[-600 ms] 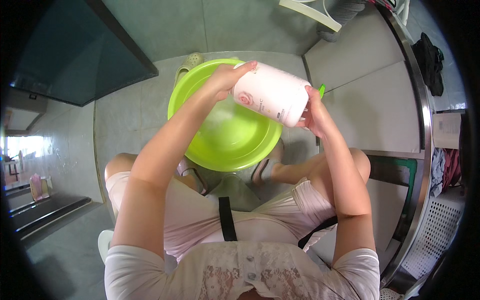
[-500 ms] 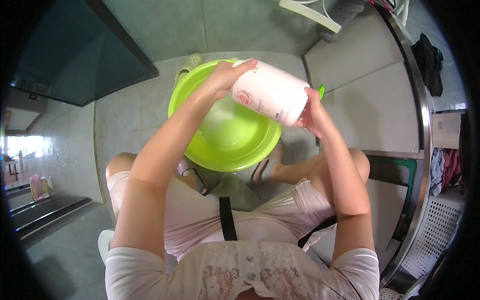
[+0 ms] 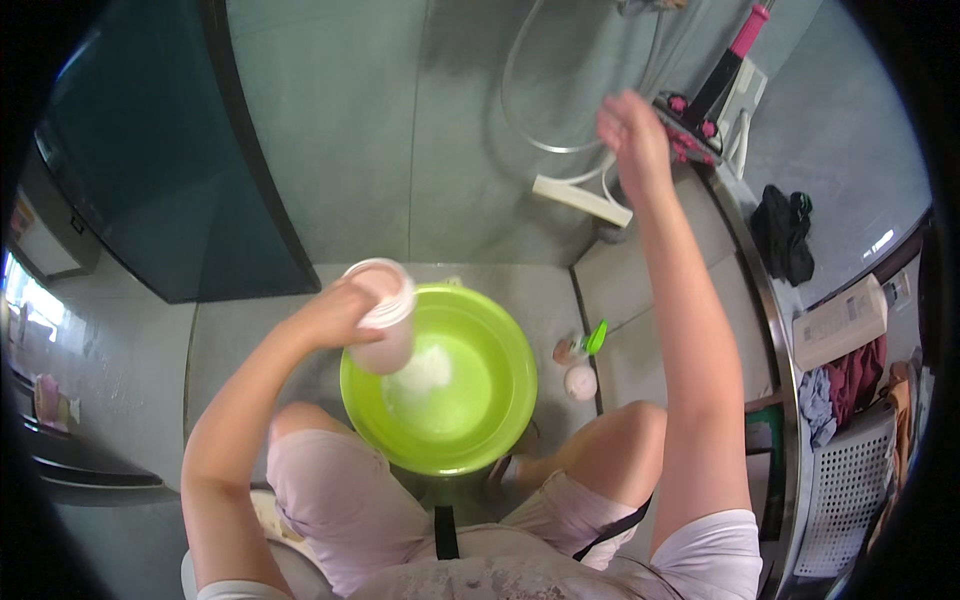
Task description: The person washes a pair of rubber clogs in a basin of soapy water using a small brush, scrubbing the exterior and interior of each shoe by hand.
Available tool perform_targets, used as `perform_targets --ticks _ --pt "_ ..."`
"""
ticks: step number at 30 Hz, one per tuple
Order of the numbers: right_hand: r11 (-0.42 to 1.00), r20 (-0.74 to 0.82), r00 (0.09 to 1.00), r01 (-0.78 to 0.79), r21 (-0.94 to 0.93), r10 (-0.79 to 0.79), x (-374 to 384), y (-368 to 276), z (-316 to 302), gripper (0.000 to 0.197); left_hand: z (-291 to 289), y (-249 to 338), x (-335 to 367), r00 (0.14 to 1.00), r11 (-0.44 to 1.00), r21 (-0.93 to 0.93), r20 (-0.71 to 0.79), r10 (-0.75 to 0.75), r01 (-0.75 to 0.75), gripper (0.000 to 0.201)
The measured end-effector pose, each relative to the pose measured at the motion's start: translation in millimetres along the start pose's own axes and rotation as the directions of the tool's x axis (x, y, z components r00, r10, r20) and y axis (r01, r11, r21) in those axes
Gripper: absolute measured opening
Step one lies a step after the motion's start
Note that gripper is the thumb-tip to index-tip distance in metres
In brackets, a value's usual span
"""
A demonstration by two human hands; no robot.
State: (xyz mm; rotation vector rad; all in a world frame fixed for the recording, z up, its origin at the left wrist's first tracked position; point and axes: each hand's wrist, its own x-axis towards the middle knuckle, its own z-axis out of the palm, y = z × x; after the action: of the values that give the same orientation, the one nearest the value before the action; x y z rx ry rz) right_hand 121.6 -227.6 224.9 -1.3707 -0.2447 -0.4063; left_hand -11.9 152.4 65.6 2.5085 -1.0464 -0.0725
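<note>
My left hand (image 3: pixel 338 314) grips a pale pink-white plastic tub (image 3: pixel 392 345), uncapped with its mouth upward, over the left rim of a lime-green basin (image 3: pixel 520 400). A heap of white powder (image 3: pixel 424 371) lies in the basin. Raised far to the right, my right hand (image 3: pixel 635 138) holds nothing that I can see; its fingers are loosely bent and somewhat apart. It appears close to the shower hose (image 3: pixel 515 105) and a black-and-pink mop (image 3: pixel 720 95), and I cannot tell whether it touches either.
Right of the basin, a green-topped bottle (image 3: pixel 597 338) and a round pale pink object (image 3: pixel 580 382) stand on the floor. A white bracket (image 3: pixel 582 200) juts from the far wall. A metal-edged counter, clothes (image 3: pixel 857 378) and a perforated white basket (image 3: pixel 848 490) line the right side.
Both hands held the tub tilted over the basin; now my left hand alone holds it, upright and further left. My right hand has let go and moved up and away. The view has shifted.
</note>
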Motion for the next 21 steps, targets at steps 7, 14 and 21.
perform_targets --ticks 7,14,21 --pt "0.858 -0.015 0.999 -0.032 0.513 0.047 100.1 -92.8 80.3 0.039 66.4 -99.1 -148.6 0.864 0.853 0.18 -0.231 -0.447 0.49 0.028" --pt "0.884 0.002 1.0 -0.021 0.467 0.022 105.8 -130.7 50.9 0.058 174.4 -136.6 -235.5 0.575 0.58 0.132 -0.421 -0.702 0.804 0.014" --pt "0.833 0.111 0.921 -0.28 -0.477 0.373 -29.1 109.8 -55.1 0.025 216.4 -123.6 -280.6 0.191 0.218 -0.045 -0.332 -0.924 0.975 0.026"
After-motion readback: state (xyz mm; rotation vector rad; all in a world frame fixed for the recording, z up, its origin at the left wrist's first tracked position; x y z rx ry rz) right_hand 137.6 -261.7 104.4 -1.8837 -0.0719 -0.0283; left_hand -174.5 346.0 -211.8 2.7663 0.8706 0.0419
